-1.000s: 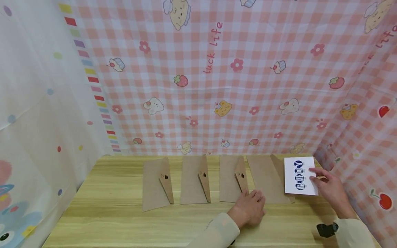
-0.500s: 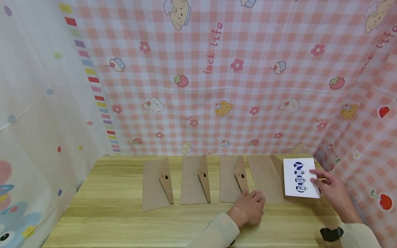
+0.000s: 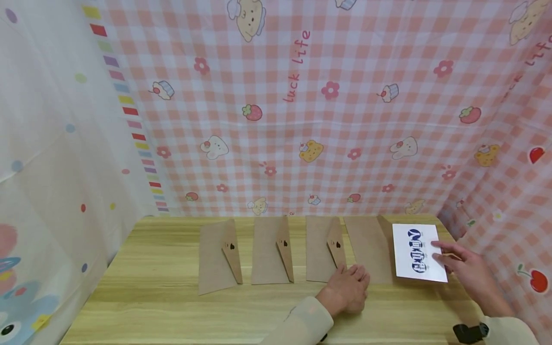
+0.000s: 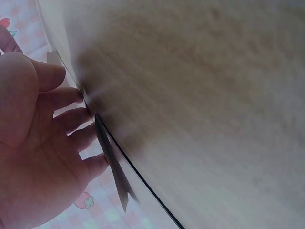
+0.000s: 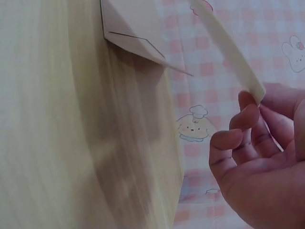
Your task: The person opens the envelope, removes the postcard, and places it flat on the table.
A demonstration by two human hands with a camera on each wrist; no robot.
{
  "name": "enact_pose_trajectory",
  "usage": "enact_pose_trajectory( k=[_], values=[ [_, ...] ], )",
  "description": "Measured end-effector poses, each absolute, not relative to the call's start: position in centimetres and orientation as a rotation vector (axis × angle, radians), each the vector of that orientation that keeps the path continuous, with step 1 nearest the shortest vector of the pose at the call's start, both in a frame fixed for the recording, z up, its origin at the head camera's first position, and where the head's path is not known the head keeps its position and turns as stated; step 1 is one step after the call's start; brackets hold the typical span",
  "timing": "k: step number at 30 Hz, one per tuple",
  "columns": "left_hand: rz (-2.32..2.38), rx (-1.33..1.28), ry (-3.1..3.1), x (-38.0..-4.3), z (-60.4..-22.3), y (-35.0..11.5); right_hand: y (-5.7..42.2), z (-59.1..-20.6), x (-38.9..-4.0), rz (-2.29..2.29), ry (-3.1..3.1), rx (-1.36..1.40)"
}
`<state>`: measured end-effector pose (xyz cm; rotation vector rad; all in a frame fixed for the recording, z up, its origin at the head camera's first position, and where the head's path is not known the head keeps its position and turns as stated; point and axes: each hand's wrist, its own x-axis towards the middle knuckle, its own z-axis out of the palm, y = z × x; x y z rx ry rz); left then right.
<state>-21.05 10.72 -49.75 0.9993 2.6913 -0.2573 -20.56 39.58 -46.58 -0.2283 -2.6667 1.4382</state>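
Note:
My right hand [image 3: 470, 270] pinches a white card [image 3: 405, 254] with dark blue print by its right edge. In the right wrist view the card [image 5: 233, 55] shows edge-on, held off the table between thumb and fingertips. Behind and left of it lies a brown paper envelope [image 3: 368, 249] with its flap raised on the right side; the card partly hides it. My left hand [image 3: 346, 290] rests near that envelope's lower left corner, its fingertips also by the neighbouring envelope [image 3: 318, 249]. The left wrist view shows this hand [image 4: 43, 124] with its fingers extended onto the surface.
Two more brown envelopes [image 3: 217, 258] [image 3: 269, 251] lie to the left in the same row. Their flaps stand partly folded, each with a small dark heart mark. A wooden table [image 3: 172, 316] carries everything, and a pink checked cloth [image 3: 302, 120] hangs behind it.
The right hand has moved a little towards the front and right, carrying the card with it. The left hand has stayed in place.

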Motion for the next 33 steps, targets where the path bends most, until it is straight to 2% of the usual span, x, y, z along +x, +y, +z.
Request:
enact_pose_trajectory(
  k=[10,17,25,33],
  values=[
    [-0.284,1.004,2.685,-21.1,-49.9,10.8,40.7,-46.8,-20.1,1.706,-2.622,-0.062],
    [-0.287,1.001,2.674,-21.2,-50.0,10.9,41.4,-47.3,-20.0,1.641,-2.664,0.121],
    [-0.286,1.007,2.672,-21.3,-49.9,10.8,42.4,-47.5,-20.1,2.287,-2.558,0.376],
    [-0.269,0.999,2.677,-21.1,-49.8,10.7,42.7,-47.2,-20.3,2.712,-2.440,0.609]
  ],
)
